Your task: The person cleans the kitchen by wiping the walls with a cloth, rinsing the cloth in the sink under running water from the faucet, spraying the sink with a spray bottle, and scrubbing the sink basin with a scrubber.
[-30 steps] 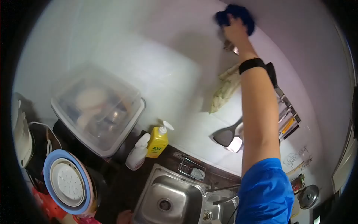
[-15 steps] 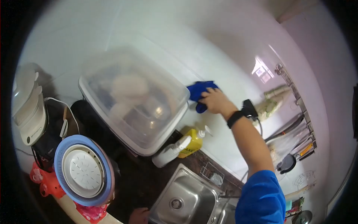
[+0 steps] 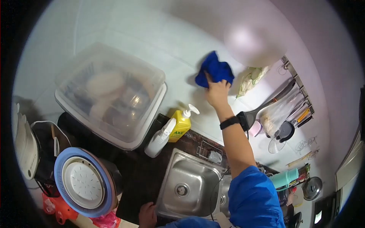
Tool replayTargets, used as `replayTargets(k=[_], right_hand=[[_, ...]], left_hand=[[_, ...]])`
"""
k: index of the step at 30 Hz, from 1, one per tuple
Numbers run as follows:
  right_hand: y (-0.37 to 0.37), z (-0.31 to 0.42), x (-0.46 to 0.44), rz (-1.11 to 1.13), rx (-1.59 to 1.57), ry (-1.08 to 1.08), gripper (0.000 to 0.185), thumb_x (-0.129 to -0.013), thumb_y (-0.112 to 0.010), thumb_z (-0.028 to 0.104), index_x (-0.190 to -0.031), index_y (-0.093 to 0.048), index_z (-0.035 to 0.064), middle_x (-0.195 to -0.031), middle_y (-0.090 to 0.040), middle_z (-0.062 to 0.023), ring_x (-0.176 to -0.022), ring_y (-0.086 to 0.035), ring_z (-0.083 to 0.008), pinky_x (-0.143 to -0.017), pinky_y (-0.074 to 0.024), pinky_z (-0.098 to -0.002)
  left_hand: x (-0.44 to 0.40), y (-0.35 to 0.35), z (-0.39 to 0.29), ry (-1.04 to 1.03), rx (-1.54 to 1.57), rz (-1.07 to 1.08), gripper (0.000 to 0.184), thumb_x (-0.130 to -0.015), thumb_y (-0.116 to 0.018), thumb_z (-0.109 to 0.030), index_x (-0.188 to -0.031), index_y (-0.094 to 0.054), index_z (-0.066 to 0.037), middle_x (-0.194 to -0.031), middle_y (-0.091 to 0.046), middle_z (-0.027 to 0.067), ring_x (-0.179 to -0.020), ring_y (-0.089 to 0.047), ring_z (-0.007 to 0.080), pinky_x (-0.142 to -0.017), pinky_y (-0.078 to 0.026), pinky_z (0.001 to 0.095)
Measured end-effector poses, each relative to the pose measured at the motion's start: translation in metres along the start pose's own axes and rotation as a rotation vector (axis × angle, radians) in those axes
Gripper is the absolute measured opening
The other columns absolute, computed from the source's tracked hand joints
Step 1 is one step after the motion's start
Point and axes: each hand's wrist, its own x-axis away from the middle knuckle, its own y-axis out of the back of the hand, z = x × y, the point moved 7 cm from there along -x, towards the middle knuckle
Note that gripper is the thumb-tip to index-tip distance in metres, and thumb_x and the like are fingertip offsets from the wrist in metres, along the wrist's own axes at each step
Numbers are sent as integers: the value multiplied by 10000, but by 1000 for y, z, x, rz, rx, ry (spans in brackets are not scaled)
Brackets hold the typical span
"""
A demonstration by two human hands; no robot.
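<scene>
My right hand (image 3: 217, 90) presses a crumpled blue cloth (image 3: 215, 71) against the white tiled wall, fingers on the cloth, with a black band on the wrist. The cloth is between the lidded clear plastic box (image 3: 110, 87) and a hanging bag of greens (image 3: 251, 80). Below the hand, a yellow pump bottle (image 3: 180, 126) and a white spray bottle (image 3: 160, 140) stand on the dark counter. At the bottom, my left hand (image 3: 147, 214) rests by the counter edge, left of the steel sink (image 3: 186, 184); its fingers are partly out of view.
Stacked blue and white basins (image 3: 83, 182) stand at the lower left, near a white appliance (image 3: 26, 148). A wire rack (image 3: 209, 152) sits behind the sink. Utensils hang from a wall rail (image 3: 298, 85) at the right, above a turquoise container (image 3: 283, 178) and a pot lid (image 3: 312, 188).
My right hand went from high on the wall down beside the box, then up and away from the box with the cloth. The view has shifted too. My left hand remains low.
</scene>
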Motion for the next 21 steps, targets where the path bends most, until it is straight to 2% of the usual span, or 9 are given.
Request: replayTargets(k=[2, 4, 7, 9, 13, 15, 17, 19, 21], right_hand=[[0, -23, 8, 43, -70, -125, 708, -753, -608, 125, -1421, -421, 270, -1408, -418, -205, -1296, -319, -444, -1060, -204, -604], [30, -39, 15, -615, -359, -102, 691, -762, -577, 102, -1419, -418, 245, -1411, -403, -229, -1276, -356, -437, -1030, -236, -631], [8, -48, 30, -431, -292, -423, 719, -760, -567, 52, -1439, -385, 202, -1519, -196, -260, -1377, -202, -464, -1118, -156, -557], [-27, -51, 56, -469, -290, -325, 748, -742, -574, 17, -1441, -379, 200, -1517, -193, -264, -1385, -193, -461, -1131, -153, -523], [-107, -52, 124, -206, -517, -272, 625, -703, -575, -51, -1294, -557, 149, -1450, -274, -317, -1350, -263, -469, -1110, -227, -522], [-110, -44, 143, -144, -226, -150, 528, -679, -573, -75, -1182, -619, 83, -1354, -368, -336, -1258, -357, -492, -1074, -285, -524], [-95, -57, 127, -220, -315, -138, 512, -635, -558, -103, -1126, -620, 27, -1237, -439, -322, -1143, -422, -497, -1020, -326, -521], [-17, -32, 81, -500, -269, 78, 515, -599, -546, -115, -1096, -610, 2, -1160, -460, -312, -1094, -441, -488, -964, -351, -516], [64, -6, 23, -759, -251, 254, 535, -622, -551, -105, -1147, -571, -5, -1145, -462, -330, -1076, -442, -486, -959, -346, -522]], left_hand=[[0, -1, -2, -35, -35, -6, 261, -756, -589, 17, -1009, -632, -26, -1082, -604, 176, -990, -590, 334, -872, -473, 417], [-1, -7, 6, 8, -4, 51, 269, -734, -601, -9, -997, -647, -37, -1100, -604, 178, -1015, -570, 376, -881, -465, 475], [2, -4, 5, -8, 18, 6, 273, -734, -606, -24, -1005, -645, -34, -1104, -602, 175, -1018, -570, 369, -887, -464, 467], [4, -7, 9, -7, 1, 4, 269, -733, -607, -26, -998, -651, -31, -1103, -605, 177, -1020, -571, 368, -889, -464, 465], [1, -6, 8, 45, -12, 39, 258, -729, -613, -35, -979, -673, -27, -1092, -618, 182, -1024, -572, 370, -894, -466, 460], [5, -3, 10, 35, 45, 0, 251, -735, -610, -44, -976, -681, -33, -1086, -623, 177, -1030, -575, 364, -896, -466, 460], [6, 1, 14, 31, 98, -76, 245, -741, -607, -53, -972, -688, -38, -1079, -628, 173, -1035, -578, 358, -897, -467, 459], [6, -15, 21, 27, 36, 54, 267, -761, -595, -70, -1014, -681, -57, -1108, -620, 158, -1046, -583, 342, -907, -466, 460], [8, -13, 19, 10, 77, -66, 250, -805, -601, -96, -1042, -663, -46, -1132, -606, 170, -1065, -558, 363, -934, -447, 460]])
